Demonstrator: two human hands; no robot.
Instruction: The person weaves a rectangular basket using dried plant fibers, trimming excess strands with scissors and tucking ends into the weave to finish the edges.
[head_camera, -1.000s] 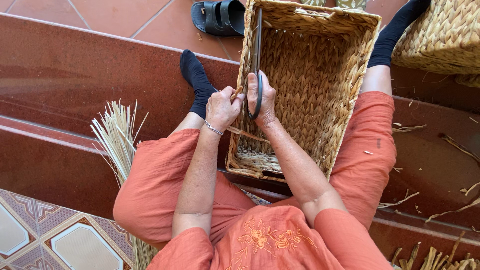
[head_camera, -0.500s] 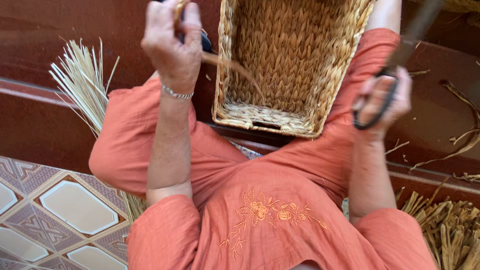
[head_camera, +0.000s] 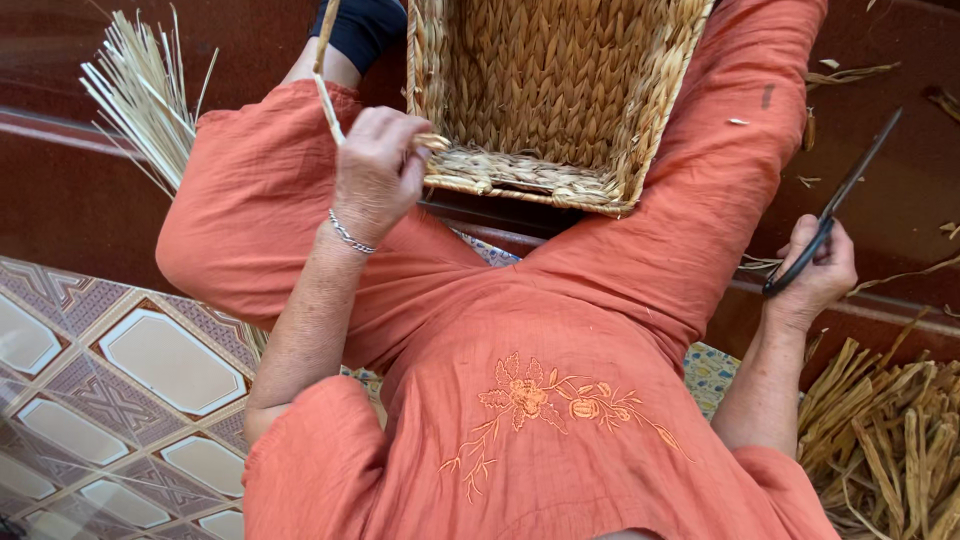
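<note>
Basket (head_camera: 555, 95) of woven straw sits between your knees, its near rim resting over your lap on the orange cloth, its open inside bare down to the plaited base. Nearest you: the orange tunic with embroidered flowers (head_camera: 535, 400) on the front; no packages, labels or signs in view. Your left hand (head_camera: 375, 175) is closed in a pinch on a pale straw strand (head_camera: 326, 75) that runs up and away from the fingers, and the hand sits just beside the basket's near left corner, a thin bracelet (head_camera: 350, 238) at the wrist. Your right hand (head_camera: 815, 270) is out to the side, well apart from the basket, curled shut on the dark handles of a pair of scissors (head_camera: 835, 205), blades pointing up and away. Below that hand lies a heap of dried reeds (head_camera: 890, 440). Far left, a fan of thin pale stalks (head_camera: 145, 90) lies on the dark red step (head_camera: 60, 190), patterned tiles (head_camera: 120, 390) below.
</note>
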